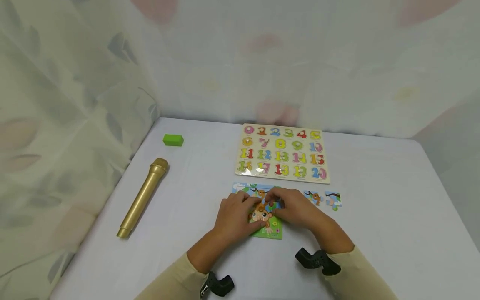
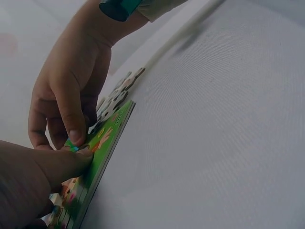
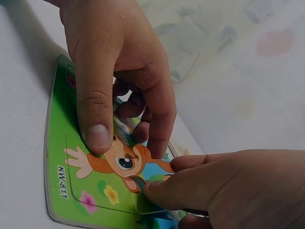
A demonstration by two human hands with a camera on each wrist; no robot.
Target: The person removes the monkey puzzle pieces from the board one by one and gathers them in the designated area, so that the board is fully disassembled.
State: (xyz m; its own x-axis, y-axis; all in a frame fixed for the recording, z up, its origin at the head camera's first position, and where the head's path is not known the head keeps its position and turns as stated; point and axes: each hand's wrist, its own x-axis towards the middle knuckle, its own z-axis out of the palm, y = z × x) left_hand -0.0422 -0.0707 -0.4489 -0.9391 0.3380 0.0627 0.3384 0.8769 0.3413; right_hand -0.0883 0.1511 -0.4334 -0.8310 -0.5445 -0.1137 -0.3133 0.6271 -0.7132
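Note:
A jigsaw puzzle board point(image 1: 275, 234) with a monkey on green grass lies on the table below both hands. My left hand point(image 1: 234, 214) rests over its left part, thumb and forefinger spread apart, the thumb point(image 3: 97, 136) touching the picture. From the right, my right hand point(image 1: 294, 204) reaches over the upper right of the board. Its thumb and forefinger pinch a small puzzle piece point(image 2: 72, 146), mostly hidden by the fingers. In the right wrist view, the monkey's face point(image 3: 125, 164) shows between the two hands. Two loose pieces, one with a small monkey point(image 1: 313, 197) and one with a branch point(image 1: 333, 199), lie right of the board.
A wooden number board point(image 1: 282, 153) lies just behind the puzzle. At the left are a gold microphone point(image 1: 143, 198) and a green block point(image 1: 173, 140). Patterned cloth point(image 1: 225, 62) hangs behind the white table point(image 1: 393, 208) and at its left.

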